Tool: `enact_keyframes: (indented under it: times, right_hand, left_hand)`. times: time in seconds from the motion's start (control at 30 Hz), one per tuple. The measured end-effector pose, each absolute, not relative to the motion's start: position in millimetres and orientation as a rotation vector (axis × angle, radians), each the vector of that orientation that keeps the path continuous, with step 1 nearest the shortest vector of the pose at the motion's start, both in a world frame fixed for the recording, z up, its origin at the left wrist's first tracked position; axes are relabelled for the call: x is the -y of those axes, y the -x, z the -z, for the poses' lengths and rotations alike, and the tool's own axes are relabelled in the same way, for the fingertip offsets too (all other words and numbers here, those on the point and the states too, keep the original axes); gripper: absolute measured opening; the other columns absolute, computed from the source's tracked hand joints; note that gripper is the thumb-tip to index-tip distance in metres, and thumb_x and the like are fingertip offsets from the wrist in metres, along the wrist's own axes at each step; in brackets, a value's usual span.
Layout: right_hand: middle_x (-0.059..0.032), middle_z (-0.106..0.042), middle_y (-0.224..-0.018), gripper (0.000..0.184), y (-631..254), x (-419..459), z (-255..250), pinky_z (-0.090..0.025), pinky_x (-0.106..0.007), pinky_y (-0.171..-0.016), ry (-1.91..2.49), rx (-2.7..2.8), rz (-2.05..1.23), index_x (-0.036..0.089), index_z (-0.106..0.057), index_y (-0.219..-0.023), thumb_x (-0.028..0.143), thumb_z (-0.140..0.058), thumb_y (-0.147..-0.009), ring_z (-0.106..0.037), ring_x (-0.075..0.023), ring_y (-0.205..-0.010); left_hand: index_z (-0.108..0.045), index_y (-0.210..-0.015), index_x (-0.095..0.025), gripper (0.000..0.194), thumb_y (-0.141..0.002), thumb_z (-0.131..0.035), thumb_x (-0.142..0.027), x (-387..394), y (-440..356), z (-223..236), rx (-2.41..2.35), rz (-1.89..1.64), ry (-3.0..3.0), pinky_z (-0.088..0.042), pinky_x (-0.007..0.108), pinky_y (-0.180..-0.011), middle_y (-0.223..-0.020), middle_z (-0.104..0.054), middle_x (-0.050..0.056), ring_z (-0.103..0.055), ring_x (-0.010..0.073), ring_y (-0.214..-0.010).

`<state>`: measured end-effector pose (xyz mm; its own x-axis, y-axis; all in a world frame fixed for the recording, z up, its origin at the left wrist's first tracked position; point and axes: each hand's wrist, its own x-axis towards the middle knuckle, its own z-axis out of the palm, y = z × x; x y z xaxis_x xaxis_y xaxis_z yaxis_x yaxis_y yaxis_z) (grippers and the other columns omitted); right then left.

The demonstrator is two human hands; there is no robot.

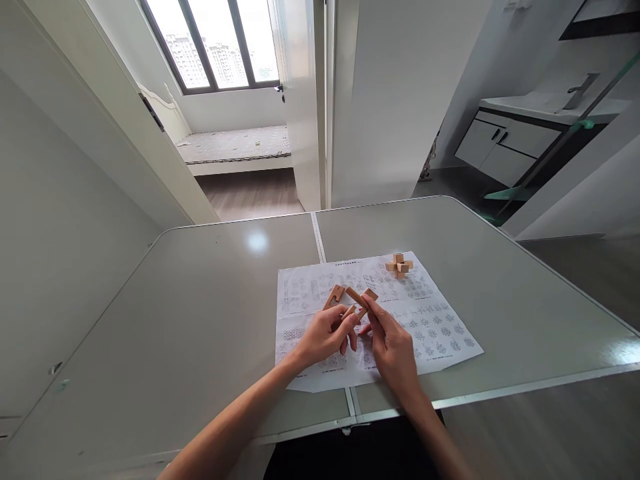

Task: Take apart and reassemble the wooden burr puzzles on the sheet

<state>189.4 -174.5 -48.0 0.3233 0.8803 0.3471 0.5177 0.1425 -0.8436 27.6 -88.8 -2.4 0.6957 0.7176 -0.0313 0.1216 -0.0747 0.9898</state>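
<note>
Both my hands meet over a printed instruction sheet (435,327) on a grey folding table (200,300). My left hand (325,337) is closed around notched wooden puzzle pieces (336,295), one sticking up past the fingers. My right hand (393,347) pinches another wooden bar (357,297) that crosses the pieces in my left hand. A small assembled wooden burr puzzle (399,265) sits on the far part of the sheet, apart from both hands.
The table has a seam down its middle (318,240) and rounded far corners. Beyond it stand a white pillar (400,100), an open doorway to a room with a window (215,43), and a sink cabinet (510,143) at the right.
</note>
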Motion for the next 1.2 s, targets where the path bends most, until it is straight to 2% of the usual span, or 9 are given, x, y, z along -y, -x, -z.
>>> enact_keyframes:
  times: [0.23,0.4,0.5,0.57,0.63,0.7,0.83,1.0,1.2]
  right_hand:
    - [-0.0073,-0.081,-0.115,0.046,-186,174,43,-0.065,-0.035,-0.073,1.498,1.307,-0.43,0.03,-0.06,-0.158,0.037,-0.046,-0.114,-0.076,-0.0204,-0.077]
    - [-0.01,-0.079,-0.125,0.061,-183,173,40,-0.067,-0.035,-0.066,1.568,1.191,-0.444,0.027,-0.046,-0.167,0.048,-0.055,-0.11,-0.076,-0.0194,-0.072]
    - [-0.0122,-0.078,-0.128,0.065,-181,173,39,-0.068,-0.037,-0.068,1.575,1.151,-0.497,0.023,-0.042,-0.168,0.046,-0.055,-0.109,-0.077,-0.0204,-0.076]
    - [-0.0128,-0.077,-0.129,0.06,-181,173,39,-0.068,-0.037,-0.068,1.573,1.151,-0.524,0.022,-0.046,-0.163,0.044,-0.055,-0.108,-0.077,-0.0204,-0.077]
    - [-0.0131,-0.077,-0.129,0.055,-181,173,39,-0.067,-0.037,-0.066,1.571,1.155,-0.532,0.021,-0.05,-0.158,0.042,-0.054,-0.108,-0.077,-0.0203,-0.077]
    - [-0.0132,-0.077,-0.128,0.05,-181,173,40,-0.067,-0.037,-0.066,1.572,1.168,-0.525,0.021,-0.054,-0.153,0.042,-0.054,-0.107,-0.076,-0.0204,-0.077]
    - [-0.0137,-0.075,-0.127,0.037,-182,172,42,-0.066,-0.037,-0.068,1.578,1.252,-0.49,0.02,-0.063,-0.138,0.04,-0.053,-0.108,-0.076,-0.0218,-0.083]
    - [-0.0136,-0.073,-0.124,0.031,-184,170,46,-0.066,-0.044,-0.085,1.577,1.34,-0.422,0.021,-0.065,-0.132,0.04,-0.056,-0.109,-0.075,-0.0266,-0.098]
    - [-0.0145,-0.069,-0.134,0.042,-184,169,50,-0.058,-0.054,-0.105,1.593,1.42,-0.385,0.025,-0.063,-0.136,0.049,-0.07,-0.102,-0.066,-0.0349,-0.125]
  left_hand:
    - [-0.06,-0.089,-0.018,0.053,-0.104,-0.057,-0.069,87,-26,5,-0.689,-0.582,-1.536,-0.044,0.021,-0.046,-0.064,-0.071,0.002,-0.059,0.0101,-0.044]
    - [-0.062,-0.097,-0.018,0.055,-0.104,-0.055,-0.072,84,-23,6,-0.744,-0.731,-1.471,-0.041,0.022,-0.044,-0.063,-0.069,0.0,-0.054,0.0099,-0.041]
    - [-0.062,-0.098,-0.019,0.052,-0.106,-0.054,-0.07,79,-21,6,-0.844,-0.931,-1.428,-0.05,0.025,-0.056,-0.065,-0.068,-0.002,-0.058,0.012,-0.052]
    - [-0.062,-0.095,-0.02,0.049,-0.107,-0.054,-0.066,75,-20,5,-0.908,-1.041,-1.402,-0.056,0.029,-0.073,-0.067,-0.069,-0.001,-0.065,0.0145,-0.063]
    - [-0.063,-0.094,-0.02,0.045,-0.108,-0.055,-0.062,73,-20,5,-0.946,-1.097,-1.384,-0.057,0.033,-0.09,-0.068,-0.07,-0.001,-0.069,0.0165,-0.071]
    - [-0.064,-0.095,-0.02,0.044,-0.108,-0.056,-0.061,72,-20,6,-0.95,-1.102,-1.372,-0.057,0.036,-0.096,-0.069,-0.072,0.0,-0.072,0.0184,-0.074]
    - [-0.063,-0.094,-0.02,0.046,-0.106,-0.056,-0.064,73,-22,7,-0.892,-1.007,-1.358,-0.06,0.035,-0.081,-0.068,-0.072,0.001,-0.074,0.0207,-0.072]
    - [-0.063,-0.094,-0.019,0.048,-0.105,-0.058,-0.065,75,-23,8,-0.795,-0.88,-1.365,-0.061,0.038,-0.09,-0.063,-0.07,-0.001,-0.072,0.0184,-0.066]
    - [-0.065,-0.1,-0.017,0.049,-0.105,-0.059,-0.065,74,-21,8,-0.773,-0.829,-1.382,-0.055,0.029,-0.071,-0.067,-0.069,0.0,-0.065,0.0144,-0.06]
